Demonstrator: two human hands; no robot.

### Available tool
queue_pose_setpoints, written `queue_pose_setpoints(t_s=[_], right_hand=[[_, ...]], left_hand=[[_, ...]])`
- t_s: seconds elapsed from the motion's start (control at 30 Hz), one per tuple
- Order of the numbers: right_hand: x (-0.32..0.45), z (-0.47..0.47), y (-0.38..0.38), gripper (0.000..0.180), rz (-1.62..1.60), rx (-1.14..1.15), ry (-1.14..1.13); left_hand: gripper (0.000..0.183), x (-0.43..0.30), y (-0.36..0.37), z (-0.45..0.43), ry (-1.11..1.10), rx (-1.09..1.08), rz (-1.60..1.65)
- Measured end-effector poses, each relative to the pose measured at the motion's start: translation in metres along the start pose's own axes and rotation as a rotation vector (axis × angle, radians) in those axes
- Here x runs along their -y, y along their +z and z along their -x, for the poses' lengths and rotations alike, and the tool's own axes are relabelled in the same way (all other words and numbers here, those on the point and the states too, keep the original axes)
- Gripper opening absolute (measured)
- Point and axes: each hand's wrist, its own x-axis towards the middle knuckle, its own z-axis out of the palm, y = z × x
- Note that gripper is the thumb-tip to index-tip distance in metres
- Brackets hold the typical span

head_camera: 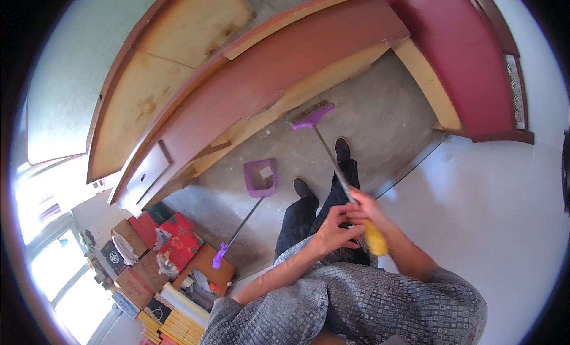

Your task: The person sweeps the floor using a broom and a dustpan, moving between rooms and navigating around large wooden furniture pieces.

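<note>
A broom [314, 116] with a purple head, a metal stick and a yellow handle end slants down from the concrete floor to my body. My right hand [367, 210] is closed around its stick just above the yellow part. Beside it, my left hand [340, 229] has its fingers apart and bent near the handle; whether it touches the stick is not plain. The broom's bristles rest by the edge of a wooden furniture frame. To the left on the floor lies a purple dustpan [260, 178] with dirt and a pale scrap in it, its long handle pointing towards the boxes.
A long reddish-brown wooden furniture panel [285, 73] spans the floor ahead, with a dark red padded panel [458, 55] at the right. Cardboard boxes [136, 287], a red box [178, 238] and plastic bags are piled at the lower left by a window. A white surface [463, 202] lies at my right.
</note>
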Motion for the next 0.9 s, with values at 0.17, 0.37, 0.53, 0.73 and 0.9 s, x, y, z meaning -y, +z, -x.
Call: queue_pose_setpoints(t_s=[0.17, 0.37, 0.53, 0.73, 0.9], right_hand=[[0.022, 0.211, 0.118, 0.047, 0.190, -0.095, -0.036], [-0.026, 0.243, 0.125, 0.039, 0.191, -0.013, -0.075], [-0.066, 0.105, 0.051, 0.015, -0.077, -0.015, 0.143], [-0.068, 0.166, 0.062, 0.018, 0.072, -0.097, 0.097], [-0.053, 0.199, 0.065, 0.027, 0.202, 0.031, -0.136]], left_hand=[[0.047, -0.057, 0.022, 0.055, 0.387, 0.241, -0.516], [0.046, -0.072, 0.036, 0.085, 0.720, 0.161, -0.579], [0.032, 0.015, -0.022, 0.011, 0.626, -0.098, -0.791], [0.025, 0.009, 0.001, 0.039, 0.745, 0.013, -0.765], [0.023, -0.036, 0.040, 0.047, 0.849, 0.027, -0.712]])
